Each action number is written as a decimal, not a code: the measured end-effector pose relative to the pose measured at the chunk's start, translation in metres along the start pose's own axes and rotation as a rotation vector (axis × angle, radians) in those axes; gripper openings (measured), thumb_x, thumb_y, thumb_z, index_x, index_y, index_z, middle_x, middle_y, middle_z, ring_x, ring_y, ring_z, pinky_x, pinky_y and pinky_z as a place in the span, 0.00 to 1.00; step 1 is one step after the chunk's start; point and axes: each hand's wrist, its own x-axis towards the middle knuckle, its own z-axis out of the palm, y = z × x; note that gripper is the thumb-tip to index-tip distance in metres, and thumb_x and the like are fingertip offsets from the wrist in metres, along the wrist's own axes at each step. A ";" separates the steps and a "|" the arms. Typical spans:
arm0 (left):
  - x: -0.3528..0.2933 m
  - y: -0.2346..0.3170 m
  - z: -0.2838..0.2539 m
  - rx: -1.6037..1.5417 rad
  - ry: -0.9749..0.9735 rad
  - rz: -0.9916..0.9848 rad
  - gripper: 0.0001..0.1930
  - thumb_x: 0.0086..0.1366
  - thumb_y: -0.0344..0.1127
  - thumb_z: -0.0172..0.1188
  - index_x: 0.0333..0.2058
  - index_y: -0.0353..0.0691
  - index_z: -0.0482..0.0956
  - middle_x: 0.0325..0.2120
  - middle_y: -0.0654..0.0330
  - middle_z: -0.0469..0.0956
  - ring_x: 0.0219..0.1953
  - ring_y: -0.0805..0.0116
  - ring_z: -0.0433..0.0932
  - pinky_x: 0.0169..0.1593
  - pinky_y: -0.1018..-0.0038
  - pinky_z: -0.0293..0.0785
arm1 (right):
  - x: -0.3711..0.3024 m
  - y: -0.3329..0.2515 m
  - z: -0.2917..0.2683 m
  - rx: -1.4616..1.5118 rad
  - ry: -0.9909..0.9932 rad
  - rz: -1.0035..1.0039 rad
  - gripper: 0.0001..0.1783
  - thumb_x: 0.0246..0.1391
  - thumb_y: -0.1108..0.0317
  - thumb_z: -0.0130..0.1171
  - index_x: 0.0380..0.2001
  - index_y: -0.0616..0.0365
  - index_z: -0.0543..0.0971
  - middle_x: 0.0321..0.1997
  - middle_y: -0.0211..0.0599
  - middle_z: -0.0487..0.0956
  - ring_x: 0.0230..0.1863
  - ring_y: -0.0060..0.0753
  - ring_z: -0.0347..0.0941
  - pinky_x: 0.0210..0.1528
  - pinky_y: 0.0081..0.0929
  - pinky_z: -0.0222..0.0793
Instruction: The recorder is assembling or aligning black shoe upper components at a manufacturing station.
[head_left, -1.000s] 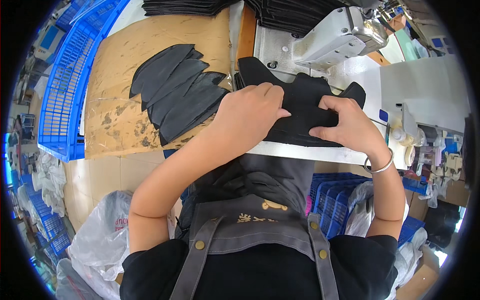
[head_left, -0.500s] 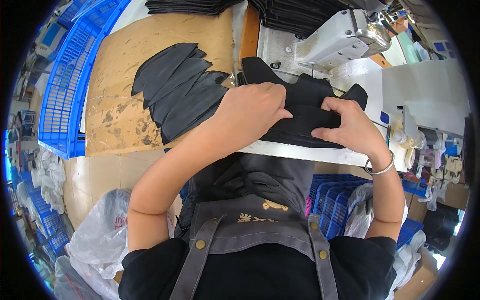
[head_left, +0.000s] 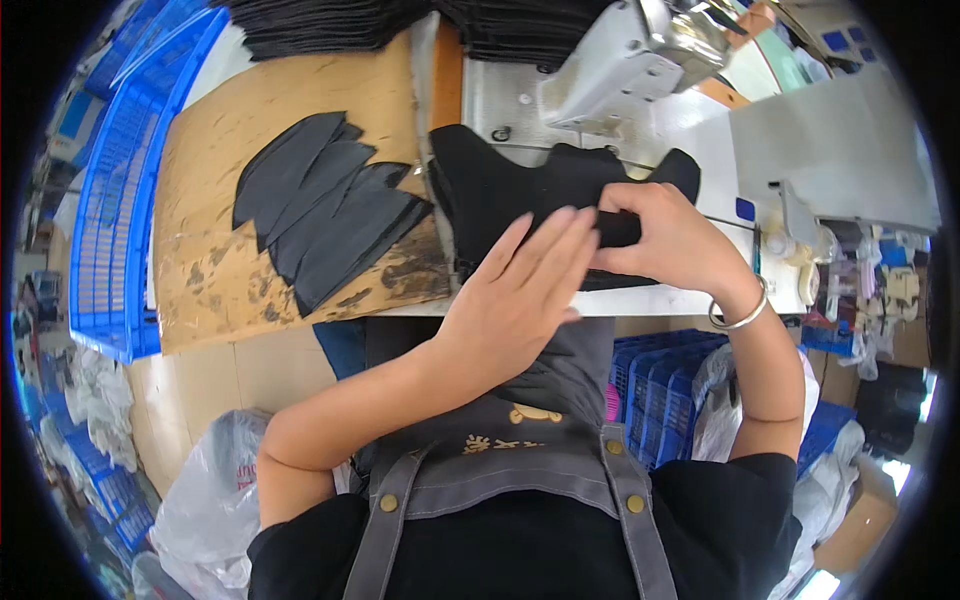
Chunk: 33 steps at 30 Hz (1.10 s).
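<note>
A stack of black fabric pieces (head_left: 505,190) with curved, notched edges lies at the front of the white machine table. My left hand (head_left: 525,285) has its fingers stretched out, the tips over the near part of the stack. Whether its palm touches the fabric I cannot tell. My right hand (head_left: 675,240), with a silver bangle at the wrist, is curled with thumb and fingers around a fold of the top black piece. To the left, several dark grey leaf-shaped fabric pieces (head_left: 325,200) overlap on a brown board (head_left: 210,270).
Behind the stack stands a white sewing machine (head_left: 625,65). More black fabric stacks (head_left: 320,25) lie at the back. A blue plastic basket (head_left: 110,220) borders the board's left side. Below the table are blue crates (head_left: 655,400) and a plastic bag (head_left: 210,500).
My left hand has drawn back toward me and its curled fingers have straightened. The right hand keeps its curl on the fabric. The whole view has shifted a little.
</note>
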 end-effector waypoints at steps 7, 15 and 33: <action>-0.004 0.001 0.010 -0.028 -0.069 -0.014 0.41 0.48 0.49 0.64 0.61 0.41 0.65 0.63 0.50 0.60 0.65 0.55 0.59 0.65 0.61 0.55 | -0.023 0.019 -0.016 0.148 -0.039 0.186 0.15 0.51 0.65 0.65 0.24 0.63 0.71 0.16 0.28 0.68 0.19 0.15 0.63 0.21 0.23 0.58; 0.001 0.006 0.009 -0.015 -0.085 -0.027 0.39 0.48 0.46 0.67 0.62 0.59 0.66 0.63 0.50 0.59 0.64 0.56 0.60 0.64 0.60 0.57 | -0.037 0.032 -0.019 0.183 0.030 0.175 0.13 0.52 0.66 0.64 0.24 0.63 0.74 0.16 0.30 0.72 0.17 0.17 0.65 0.20 0.20 0.60; 0.003 0.008 0.008 0.014 -0.104 -0.032 0.38 0.48 0.44 0.67 0.61 0.61 0.67 0.63 0.48 0.60 0.64 0.54 0.61 0.62 0.59 0.59 | -0.043 0.033 -0.005 0.123 0.119 0.154 0.11 0.47 0.68 0.67 0.26 0.61 0.75 0.19 0.34 0.75 0.21 0.26 0.70 0.25 0.24 0.65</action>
